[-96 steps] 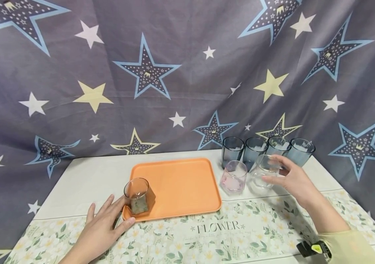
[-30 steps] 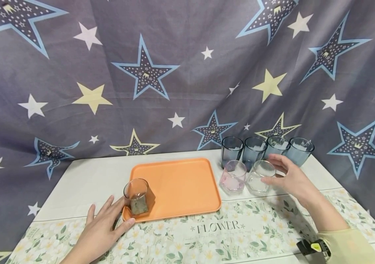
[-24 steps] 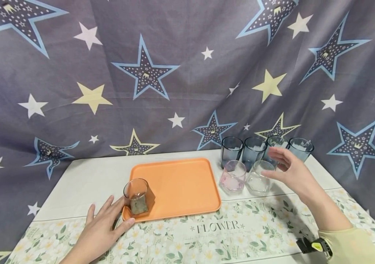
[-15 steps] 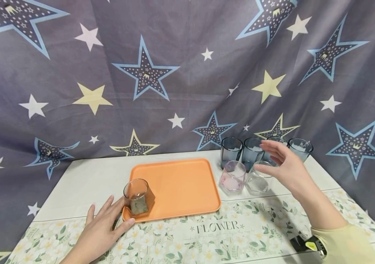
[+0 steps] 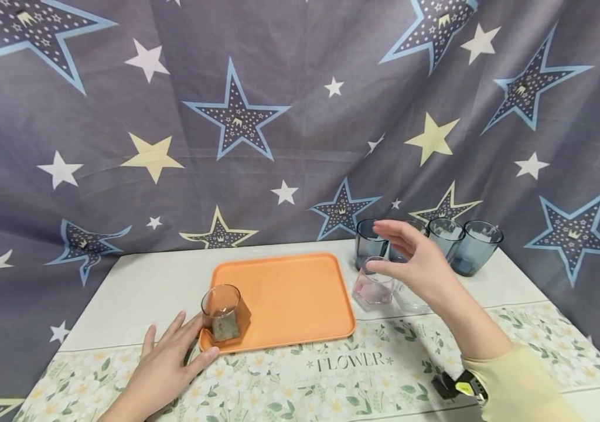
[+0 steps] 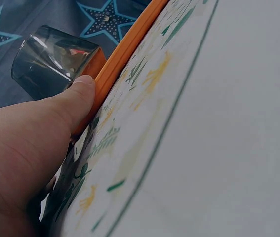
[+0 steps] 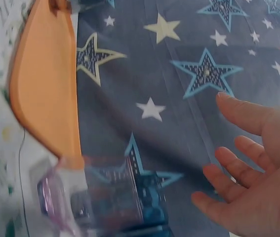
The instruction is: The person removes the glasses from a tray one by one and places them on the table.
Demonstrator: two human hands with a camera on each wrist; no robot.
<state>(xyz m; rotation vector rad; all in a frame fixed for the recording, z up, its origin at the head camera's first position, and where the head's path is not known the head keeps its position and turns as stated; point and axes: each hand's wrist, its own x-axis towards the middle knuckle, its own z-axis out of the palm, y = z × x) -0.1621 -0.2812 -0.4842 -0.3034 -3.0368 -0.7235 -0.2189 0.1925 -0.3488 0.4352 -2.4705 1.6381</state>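
My left hand (image 5: pixel 165 363) lies at the near left corner of the orange tray (image 5: pixel 295 299), fingers spread; in the left wrist view its thumb (image 6: pixel 83 91) touches the tray's edge. Inside that corner stands a brownish see-through glass (image 5: pixel 224 316), upright. My right hand (image 5: pixel 418 264) hovers over a pink-tinted glass (image 5: pixel 374 293) right of the tray, thumb and fingers apart, holding nothing. The right wrist view has this hand's fingers (image 7: pixel 228 182) off to the side of the pink glass. A clear glass (image 5: pixel 409 298) beside it is partly hidden under my hand.
Several blue glasses stand in a row at the back right, among them the rightmost blue glass (image 5: pixel 474 252); my right hand partly covers the row. A flowered runner (image 5: pixel 353 381) crosses the table's front. A star-patterned curtain (image 5: pixel 300 117) hangs behind.
My right hand set the clear glass down beside the pink one, let it go, rose and moved left over the pink glass. The left hand and tray stayed put.
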